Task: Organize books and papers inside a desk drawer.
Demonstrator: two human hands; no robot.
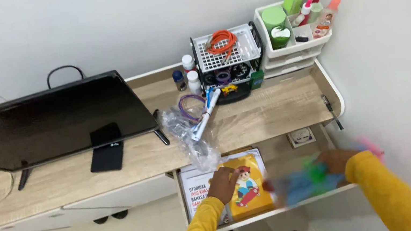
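A: Where are the two hands?

B: Both are inside the open drawer point(306, 205) under the wooden desk point(270, 114). The left hand point(223, 183) lies with curled fingers on the yellow book point(247, 186), at its upper left corner. It presses there, but it does not grip. The right hand point(336, 160) is closed around a bundle of coloured toys point(307, 181), blue, green and pink. The bundle is blurred, so I cannot tell the single pieces.

A: How does the book lie?

B: It lies flat in the left part of the drawer, on top of a white book point(197, 187). Its long axis runs from the person toward the wall, a little tilted, and the cartoon picture faces up.

A: And the bundle?

B: It is just right of the yellow book and stretches sideways along the drawer front. The right hand holds its right end, so the free end points toward the left hand, which is nearer to the book.
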